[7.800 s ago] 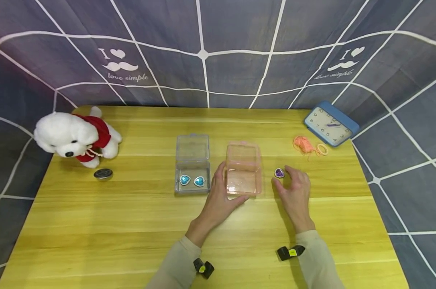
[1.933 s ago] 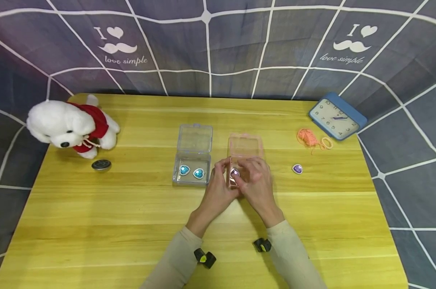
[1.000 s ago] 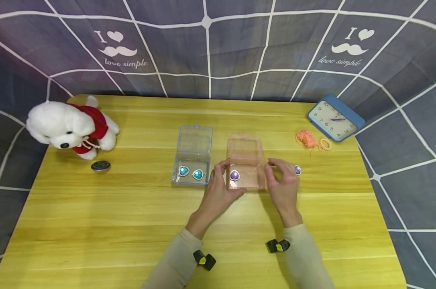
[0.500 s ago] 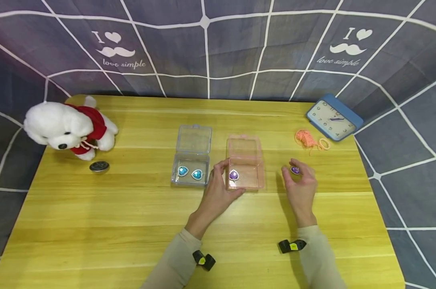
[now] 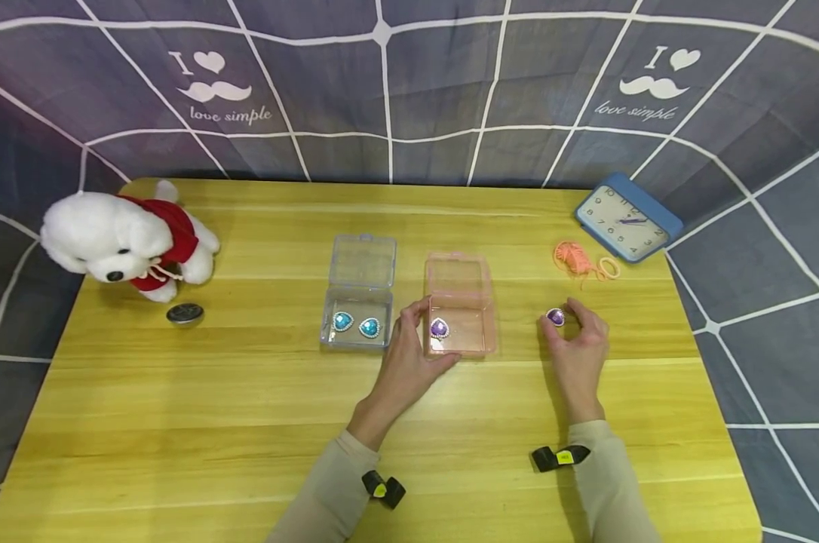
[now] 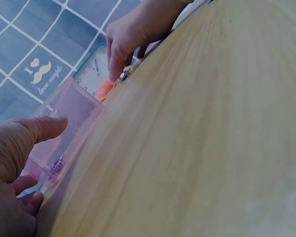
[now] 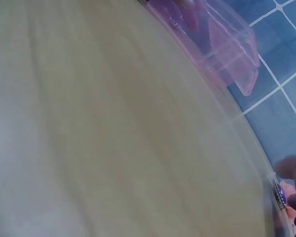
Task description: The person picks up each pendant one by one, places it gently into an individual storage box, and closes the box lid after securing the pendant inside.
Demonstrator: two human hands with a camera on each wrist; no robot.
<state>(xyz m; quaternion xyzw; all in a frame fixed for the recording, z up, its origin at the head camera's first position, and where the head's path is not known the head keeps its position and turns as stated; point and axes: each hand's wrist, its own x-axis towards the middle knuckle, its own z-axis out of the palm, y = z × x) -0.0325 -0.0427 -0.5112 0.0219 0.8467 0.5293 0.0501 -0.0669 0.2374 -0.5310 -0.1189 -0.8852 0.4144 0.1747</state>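
My left hand grips the near left corner of an open pink clear plastic box, fingers along its left wall and thumb along the front. Inside, by the left wall, lies one purple heart-shaped gem with a silvery beaded rim. To the right, a second purple gem rests on the table between the spread thumb and forefinger of my right hand; the thumb tip is right at its edge. In the left wrist view, the right hand reaches down over that gem. Left of the pink box, an open bluish box holds two blue heart gems.
A blue clock stands at the back right, with coral yarn and a pale ring before it. A white plush dog in red and a dark round tin are at the left. Patterned cloth hangs behind the table.
One purple gem has gone into the pink box and my right hand has left it. That hand has moved right to the other purple gem. My left hand stays on the box.
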